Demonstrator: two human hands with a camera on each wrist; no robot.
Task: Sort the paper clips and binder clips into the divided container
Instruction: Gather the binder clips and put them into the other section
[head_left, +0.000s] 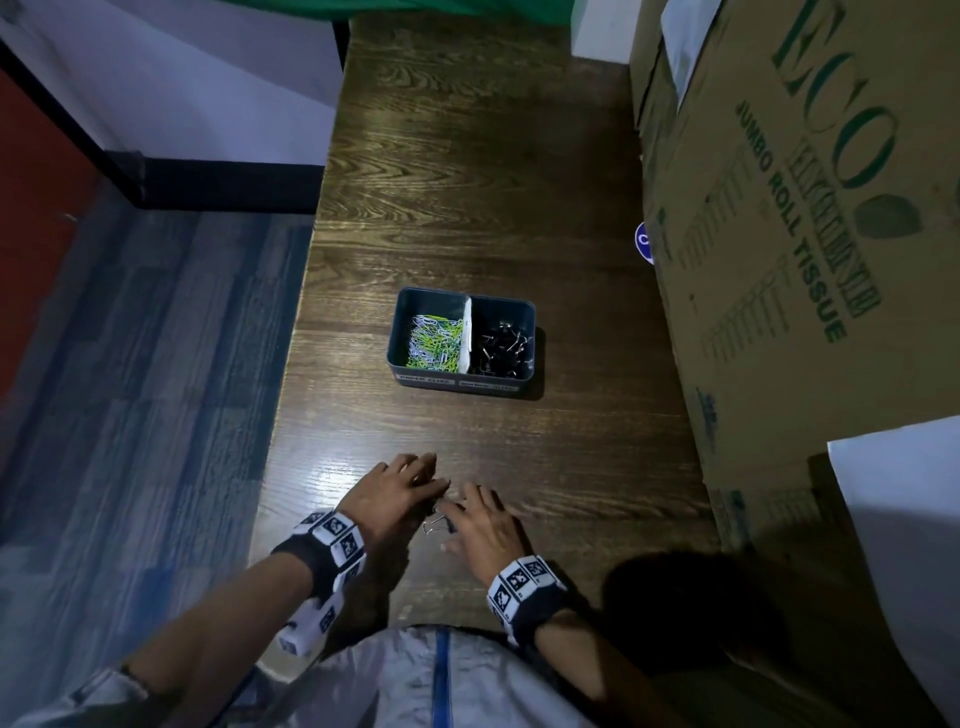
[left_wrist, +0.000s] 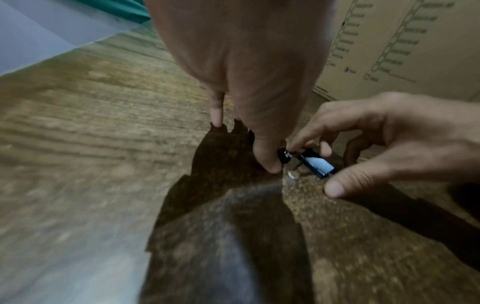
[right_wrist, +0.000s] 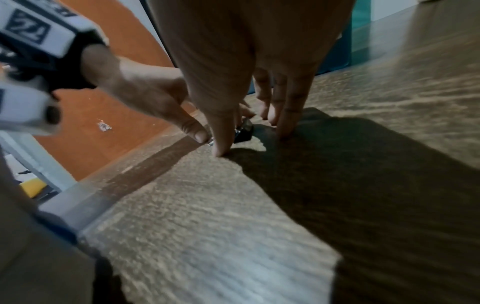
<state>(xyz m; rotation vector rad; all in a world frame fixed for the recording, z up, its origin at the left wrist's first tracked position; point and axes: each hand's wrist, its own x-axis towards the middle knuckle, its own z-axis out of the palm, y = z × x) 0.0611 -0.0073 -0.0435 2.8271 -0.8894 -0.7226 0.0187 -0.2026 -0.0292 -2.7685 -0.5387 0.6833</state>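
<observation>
Near the table's front edge lies a black binder clip (head_left: 435, 523) with wire handles, also seen as binder clip (left_wrist: 318, 165) and binder clip (right_wrist: 244, 131). My right hand (head_left: 483, 525) curls over it, index finger on its handle and thumb (left_wrist: 335, 188) just in front. A second small black clip (left_wrist: 283, 156) touches the thumb of my left hand (head_left: 400, 488), whose fingers lie spread on the wood. The dark divided container (head_left: 523, 312) stands further back. Coloured paper clips (head_left: 436, 338) fill its left half and black binder clips (head_left: 501, 348) its right half.
A large cardboard box (head_left: 779, 234) printed "jumbo roll tissue" runs along the right side of the wooden table (head_left: 467, 156). The table's left edge drops to a blue-grey floor (head_left: 130, 338). White paper (head_left: 904, 519) lies at the right.
</observation>
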